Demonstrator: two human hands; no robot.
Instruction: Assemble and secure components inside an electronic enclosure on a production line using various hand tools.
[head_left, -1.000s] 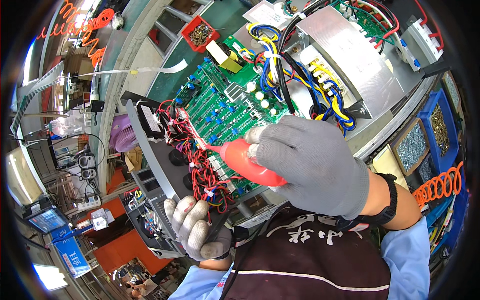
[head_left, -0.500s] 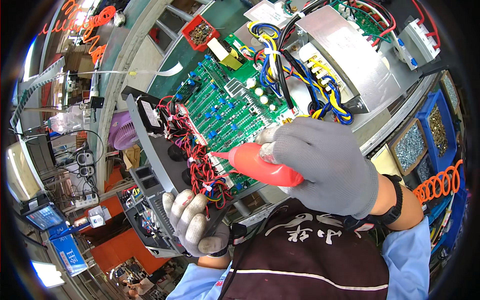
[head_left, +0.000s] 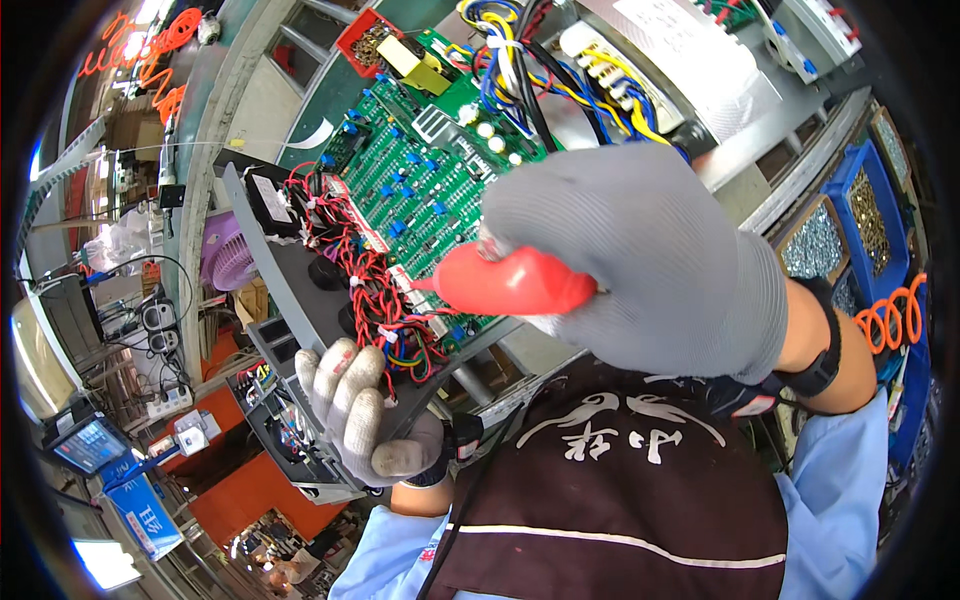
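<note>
My right hand (head_left: 655, 245), in a grey glove, is closed around a red squeeze bottle (head_left: 515, 282) with a thin pointed nozzle. The nozzle points left at the white connectors (head_left: 408, 290) along the near edge of a green circuit board (head_left: 415, 185); whether it touches them I cannot tell. Bundled red and black wires (head_left: 350, 265) run beside those connectors. A dark grey metal panel (head_left: 290, 265) stands along the board's left side. My left hand (head_left: 365, 410), in a worn whitish glove, has its fingers curled over the panel's near end.
A transformer with a pale metal top (head_left: 690, 60) and thick wires stands beyond the board. A red bin of small parts (head_left: 365, 45) sits at the far left. Blue bins of screws (head_left: 870, 225) and an orange coiled hose (head_left: 890, 315) lie on the right.
The whole view has shifted, so the board and panel appear farther left and up. My right hand looks larger, its back turned more upward, with the bottle still in it. My left hand keeps its place on the panel.
</note>
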